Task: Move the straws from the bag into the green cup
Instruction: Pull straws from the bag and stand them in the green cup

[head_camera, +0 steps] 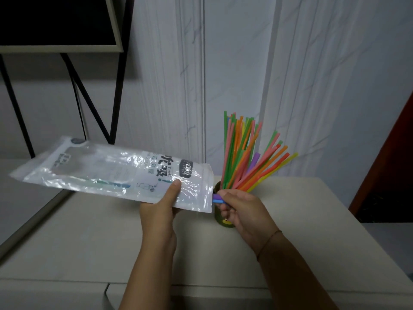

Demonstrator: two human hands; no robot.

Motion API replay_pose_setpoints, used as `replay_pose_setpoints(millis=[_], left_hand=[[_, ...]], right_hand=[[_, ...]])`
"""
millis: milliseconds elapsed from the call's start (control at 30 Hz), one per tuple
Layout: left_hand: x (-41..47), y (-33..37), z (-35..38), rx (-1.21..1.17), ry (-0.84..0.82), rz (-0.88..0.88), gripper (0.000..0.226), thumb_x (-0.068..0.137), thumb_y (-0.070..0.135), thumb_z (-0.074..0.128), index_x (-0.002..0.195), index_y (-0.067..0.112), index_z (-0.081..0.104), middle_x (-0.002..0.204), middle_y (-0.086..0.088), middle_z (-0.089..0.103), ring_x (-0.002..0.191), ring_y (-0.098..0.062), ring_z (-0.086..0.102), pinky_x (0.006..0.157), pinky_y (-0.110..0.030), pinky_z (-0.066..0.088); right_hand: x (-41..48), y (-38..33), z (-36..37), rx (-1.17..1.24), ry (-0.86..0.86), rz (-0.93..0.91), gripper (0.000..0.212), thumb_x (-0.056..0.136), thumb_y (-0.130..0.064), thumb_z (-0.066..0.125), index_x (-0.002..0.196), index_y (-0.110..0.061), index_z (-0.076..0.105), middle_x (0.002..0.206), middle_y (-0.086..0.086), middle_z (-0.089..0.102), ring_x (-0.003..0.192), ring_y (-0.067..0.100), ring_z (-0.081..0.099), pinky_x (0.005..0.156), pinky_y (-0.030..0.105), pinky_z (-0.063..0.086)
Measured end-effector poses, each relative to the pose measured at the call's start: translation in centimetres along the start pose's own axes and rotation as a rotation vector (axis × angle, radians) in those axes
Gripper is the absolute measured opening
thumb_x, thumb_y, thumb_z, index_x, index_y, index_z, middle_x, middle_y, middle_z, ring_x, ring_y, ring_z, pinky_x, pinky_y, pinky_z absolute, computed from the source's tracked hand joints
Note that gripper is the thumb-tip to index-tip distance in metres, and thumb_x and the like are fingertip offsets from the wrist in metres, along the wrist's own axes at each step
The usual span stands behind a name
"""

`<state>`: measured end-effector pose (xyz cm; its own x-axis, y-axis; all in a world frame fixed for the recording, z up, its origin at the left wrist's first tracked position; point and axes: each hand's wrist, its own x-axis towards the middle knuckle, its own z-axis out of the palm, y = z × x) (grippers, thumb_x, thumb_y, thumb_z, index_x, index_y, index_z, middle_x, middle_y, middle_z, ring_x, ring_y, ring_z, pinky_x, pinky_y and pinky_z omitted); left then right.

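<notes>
My left hand [164, 205] holds a clear plastic bag [111, 171] with printed text, lifted above the table with its open end pointing right. A few straws still show faintly inside it. My right hand [240, 212] pinches blue and purple straws [218, 199] sticking out of the bag's mouth. Just behind my right hand stands the green cup [218, 189], mostly hidden by the hand. Several green, orange, pink, yellow and purple straws [248, 153] fan up and to the right out of the cup.
The cup stands on a beige table [89, 238] with a seam near its front edge. A black metal frame [93, 104] with a dark panel stands at the back left. A white marbled wall is behind, and a dark red door edge [391, 164] at the right.
</notes>
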<state>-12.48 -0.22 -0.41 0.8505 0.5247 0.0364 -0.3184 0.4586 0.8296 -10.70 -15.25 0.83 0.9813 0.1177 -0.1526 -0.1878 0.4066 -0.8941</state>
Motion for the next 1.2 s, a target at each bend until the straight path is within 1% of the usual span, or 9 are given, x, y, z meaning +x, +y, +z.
replay_pose_setpoints(millis=[100, 167, 233, 333, 467, 633, 800, 1133, 1200], left_hand=[[0.4, 0.0, -0.5, -0.171, 0.096, -0.151, 0.029, 0.08, 0.006, 0.072, 0.103, 0.023, 0.066, 0.1, 0.003, 0.076, 0.082, -0.009, 0.073, 0.06, -0.023, 0.058], [0.7, 0.0, -0.7, -0.283, 0.132, -0.242, 0.028, 0.081, 0.004, 0.07, 0.101, 0.022, 0.065, 0.104, 0.001, 0.075, 0.085, -0.011, 0.073, 0.064, -0.026, 0.061], [0.8, 0.0, -0.9, -0.333, 0.164, -0.282, 0.028, 0.082, 0.003, 0.069, 0.103, 0.021, 0.064, 0.105, 0.0, 0.074, 0.087, -0.011, 0.072, 0.066, -0.027, 0.061], [0.9, -0.2, -0.9, -0.357, 0.202, -0.303, 0.028, 0.082, 0.001, 0.068, 0.104, 0.019, 0.064, 0.104, 0.001, 0.073, 0.088, -0.01, 0.071, 0.059, -0.023, 0.059], [0.8, -0.6, -0.5, -0.364, 0.2, -0.356, 0.024, 0.083, -0.002, 0.066, 0.098, 0.017, 0.064, 0.102, -0.001, 0.073, 0.087, -0.012, 0.07, 0.053, -0.022, 0.057], [0.0, -1.2, 0.6, -0.34, 0.147, -0.379, 0.022, 0.083, -0.003, 0.065, 0.095, 0.016, 0.064, 0.08, 0.002, 0.077, 0.069, -0.009, 0.073, 0.05, -0.021, 0.055], [0.2, -1.1, 0.3, -0.348, 0.205, -0.392, 0.025, 0.084, -0.002, 0.065, 0.103, 0.015, 0.063, 0.097, -0.002, 0.072, 0.083, -0.012, 0.069, 0.047, -0.019, 0.054], [1.0, -0.4, -0.5, -0.365, 0.216, -0.383, 0.02, 0.086, 0.001, 0.065, 0.097, 0.018, 0.062, 0.096, 0.003, 0.069, 0.08, -0.009, 0.066, 0.043, -0.014, 0.049], [0.9, -0.5, -0.4, -0.358, 0.214, -0.385, 0.022, 0.086, 0.002, 0.065, 0.101, 0.018, 0.062, 0.095, 0.003, 0.069, 0.079, -0.008, 0.066, 0.042, -0.014, 0.048]], right_hand=[[0.0, -0.5, -0.7, -0.021, 0.021, -0.054, 0.008, 0.088, -0.001, 0.057, 0.089, 0.003, 0.064, 0.051, 0.004, 0.058, 0.042, 0.006, 0.054, 0.044, 0.016, 0.048], [0.0, -0.9, -1.3, -0.022, 0.034, -0.087, 0.007, 0.087, -0.001, 0.058, 0.085, 0.0, 0.065, 0.047, 0.001, 0.059, 0.042, 0.006, 0.055, 0.044, 0.016, 0.048], [-0.1, -1.4, -1.8, 0.002, 0.06, -0.123, 0.008, 0.087, -0.001, 0.058, 0.082, -0.001, 0.065, 0.045, 0.0, 0.059, 0.041, 0.005, 0.056, 0.044, 0.016, 0.048], [-0.1, -2.1, -2.3, 0.097, 0.075, -0.156, 0.011, 0.088, -0.001, 0.057, 0.08, -0.001, 0.063, 0.044, 0.0, 0.059, 0.04, 0.004, 0.055, 0.044, 0.014, 0.048], [-0.3, -2.0, -1.7, 0.225, 0.005, -0.115, 0.012, 0.089, -0.004, 0.056, 0.08, -0.001, 0.062, 0.051, 0.002, 0.059, 0.044, 0.005, 0.057, 0.046, 0.015, 0.049], [-0.3, -0.3, 0.1, 0.178, -0.076, -0.075, 0.009, 0.088, -0.002, 0.057, 0.093, 0.001, 0.064, 0.065, 0.006, 0.062, 0.056, 0.009, 0.061, 0.056, 0.02, 0.054], [-0.2, -0.6, -0.3, 0.063, 0.064, -0.199, 0.009, 0.088, -0.008, 0.059, 0.089, -0.001, 0.065, 0.056, 0.002, 0.066, 0.053, 0.01, 0.065, 0.055, 0.019, 0.054], [-0.3, -3.8, -5.0, -0.047, 0.285, -0.398, 0.011, 0.089, -0.012, 0.058, 0.087, -0.002, 0.064, 0.05, 0.001, 0.065, 0.048, 0.008, 0.065, 0.051, 0.016, 0.053], [-0.3, -4.1, -5.6, -0.102, 0.327, -0.443, 0.011, 0.089, -0.012, 0.059, 0.089, -0.002, 0.064, 0.051, 0.002, 0.064, 0.046, 0.008, 0.064, 0.05, 0.015, 0.052]])
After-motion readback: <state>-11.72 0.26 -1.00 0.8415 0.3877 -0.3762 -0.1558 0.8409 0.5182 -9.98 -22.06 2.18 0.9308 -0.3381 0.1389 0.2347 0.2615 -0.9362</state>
